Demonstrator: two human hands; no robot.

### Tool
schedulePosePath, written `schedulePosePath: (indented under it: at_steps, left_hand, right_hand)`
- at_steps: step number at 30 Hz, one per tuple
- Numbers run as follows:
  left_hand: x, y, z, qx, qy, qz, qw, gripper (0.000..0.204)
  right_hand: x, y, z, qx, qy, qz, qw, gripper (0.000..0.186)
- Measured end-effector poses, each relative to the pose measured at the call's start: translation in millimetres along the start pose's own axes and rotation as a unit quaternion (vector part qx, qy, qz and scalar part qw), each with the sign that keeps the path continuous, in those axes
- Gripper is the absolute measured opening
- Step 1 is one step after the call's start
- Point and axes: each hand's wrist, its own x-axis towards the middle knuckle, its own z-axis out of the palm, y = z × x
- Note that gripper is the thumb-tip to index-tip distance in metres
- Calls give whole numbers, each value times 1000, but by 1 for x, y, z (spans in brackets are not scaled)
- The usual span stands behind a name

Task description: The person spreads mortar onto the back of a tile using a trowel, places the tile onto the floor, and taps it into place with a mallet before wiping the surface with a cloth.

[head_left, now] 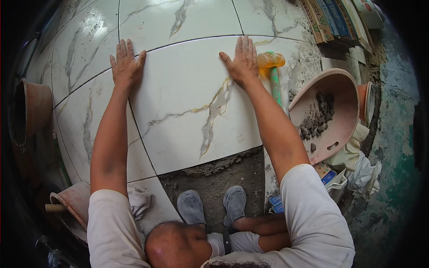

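A large white marble-look tile with grey and gold veins lies before me. My left hand rests flat at its far left corner, across the joint with the neighbouring tile, fingers stretched out. Near the far right corner, my right hand also presses flat, thumb spread and fingertips by the far joint. Neither hand holds anything. Just right of my right hand lies a mallet with an orange translucent head and a green handle, its head close to my fingers.
Grey mortar lies under my shoes, at the tile's near edge. A pinkish tub with dark rubble stands right, below stacked tile boxes. Buckets stand left, beside more laid tiles; a cloth lies lower left.
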Motion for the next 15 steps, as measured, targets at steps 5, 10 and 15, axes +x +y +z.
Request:
schedulePosePath:
  at_steps: [5, 10, 15]
  left_hand:
    - [0, -5, 14, -11, 19, -5, 1000, 82]
    - [-26, -16, 15, -14, 18, 23, 999, 88]
    - [-148, -26, -1, -5, -23, 85, 996, 87]
  right_hand:
    - [-79, 24, 4, 31, -10, -47, 998, 97]
    - [-165, 48, -15, -42, -61, -92, 993, 98]
    - [-258, 71, -40, -77, -153, -107, 979, 98]
